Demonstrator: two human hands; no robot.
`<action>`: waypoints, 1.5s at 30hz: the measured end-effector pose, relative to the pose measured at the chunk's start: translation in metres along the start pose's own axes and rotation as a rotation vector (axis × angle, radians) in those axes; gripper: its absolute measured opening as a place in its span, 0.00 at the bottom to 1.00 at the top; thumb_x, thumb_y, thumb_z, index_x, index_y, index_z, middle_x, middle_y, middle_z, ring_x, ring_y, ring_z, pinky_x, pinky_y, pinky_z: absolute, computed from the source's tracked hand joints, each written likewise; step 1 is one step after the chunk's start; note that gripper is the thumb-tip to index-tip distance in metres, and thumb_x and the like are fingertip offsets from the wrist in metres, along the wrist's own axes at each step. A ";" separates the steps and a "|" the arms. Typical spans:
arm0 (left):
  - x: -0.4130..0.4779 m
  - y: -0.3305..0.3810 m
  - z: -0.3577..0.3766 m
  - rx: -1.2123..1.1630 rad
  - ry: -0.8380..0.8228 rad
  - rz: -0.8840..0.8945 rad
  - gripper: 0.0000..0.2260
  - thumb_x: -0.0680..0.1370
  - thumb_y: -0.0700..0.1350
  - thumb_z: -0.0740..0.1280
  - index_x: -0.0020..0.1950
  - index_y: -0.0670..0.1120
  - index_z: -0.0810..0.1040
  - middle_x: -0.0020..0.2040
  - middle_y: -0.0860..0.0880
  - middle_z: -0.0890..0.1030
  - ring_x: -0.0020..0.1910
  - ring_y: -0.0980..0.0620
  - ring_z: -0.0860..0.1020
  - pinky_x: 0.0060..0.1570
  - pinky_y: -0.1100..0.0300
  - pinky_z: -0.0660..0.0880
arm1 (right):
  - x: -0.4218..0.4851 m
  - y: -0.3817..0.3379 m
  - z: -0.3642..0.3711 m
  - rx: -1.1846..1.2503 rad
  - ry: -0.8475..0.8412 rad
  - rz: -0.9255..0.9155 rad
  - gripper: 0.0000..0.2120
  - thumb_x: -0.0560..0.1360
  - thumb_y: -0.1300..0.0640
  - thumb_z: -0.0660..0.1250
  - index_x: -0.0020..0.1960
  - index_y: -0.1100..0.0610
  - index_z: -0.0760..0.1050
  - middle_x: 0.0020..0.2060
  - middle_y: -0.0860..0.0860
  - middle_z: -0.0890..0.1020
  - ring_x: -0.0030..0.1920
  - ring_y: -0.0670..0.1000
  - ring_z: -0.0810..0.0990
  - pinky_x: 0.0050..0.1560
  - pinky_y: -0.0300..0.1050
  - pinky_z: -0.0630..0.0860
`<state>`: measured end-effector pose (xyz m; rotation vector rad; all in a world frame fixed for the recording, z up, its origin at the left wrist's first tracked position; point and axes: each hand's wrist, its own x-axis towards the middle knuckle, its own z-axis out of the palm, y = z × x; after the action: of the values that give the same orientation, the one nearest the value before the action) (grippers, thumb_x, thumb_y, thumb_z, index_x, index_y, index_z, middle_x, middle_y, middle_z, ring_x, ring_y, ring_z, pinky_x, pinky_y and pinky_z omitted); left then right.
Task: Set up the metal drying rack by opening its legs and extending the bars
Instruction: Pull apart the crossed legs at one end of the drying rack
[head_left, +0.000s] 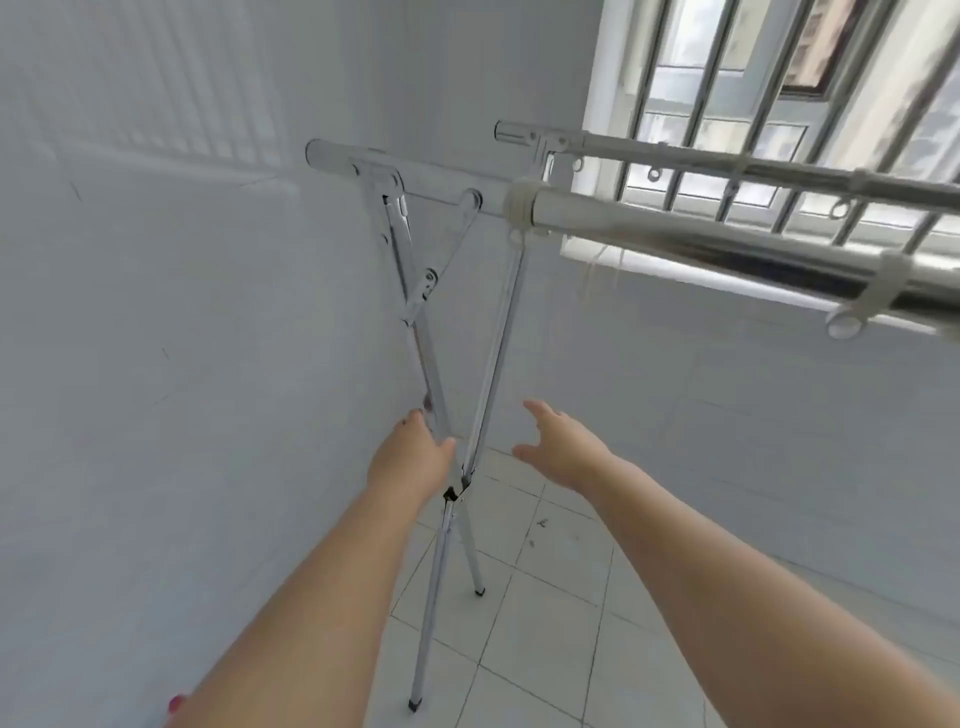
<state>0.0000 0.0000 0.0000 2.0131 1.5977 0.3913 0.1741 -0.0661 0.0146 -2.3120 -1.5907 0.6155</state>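
The metal drying rack (498, 332) stands in front of me with two crossed legs forming an X, pinned at a joint (453, 491). Two feet with black caps rest on the floor tiles. Three shiny bars (675, 228) run from the leg tops off to the right. My left hand (410, 457) wraps around the left-leaning leg just above the joint. My right hand (561, 447) hovers open to the right of the other leg, fingers spread, touching nothing.
A white wall (182, 338) lies close on the left and behind the rack. A barred window (753, 104) fills the upper right. White clips (852, 312) hang on the nearest bar. The tiled floor (545, 597) spreads below.
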 end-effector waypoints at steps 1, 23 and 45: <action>0.006 0.004 0.001 -0.040 0.012 -0.007 0.23 0.78 0.51 0.63 0.69 0.41 0.64 0.67 0.41 0.72 0.64 0.41 0.72 0.58 0.52 0.70 | 0.007 0.001 -0.001 0.000 0.000 0.003 0.33 0.77 0.49 0.64 0.77 0.49 0.52 0.71 0.54 0.69 0.67 0.57 0.71 0.62 0.54 0.73; 0.132 0.021 0.008 -0.143 0.000 0.244 0.09 0.78 0.52 0.63 0.44 0.47 0.77 0.39 0.50 0.80 0.41 0.48 0.78 0.41 0.55 0.74 | 0.189 -0.027 -0.043 0.780 0.037 0.344 0.10 0.77 0.63 0.62 0.58 0.59 0.70 0.56 0.60 0.79 0.59 0.61 0.78 0.64 0.58 0.73; 0.363 0.154 0.075 -0.241 -0.001 0.231 0.07 0.75 0.50 0.68 0.47 0.46 0.80 0.45 0.48 0.84 0.46 0.47 0.80 0.40 0.60 0.68 | 0.394 0.074 -0.151 0.928 0.075 0.311 0.24 0.78 0.62 0.63 0.72 0.54 0.63 0.66 0.60 0.73 0.68 0.60 0.70 0.68 0.56 0.67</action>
<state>0.2573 0.3076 -0.0094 2.0116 1.2533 0.6368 0.4293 0.2776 0.0377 -1.8035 -0.6533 1.0408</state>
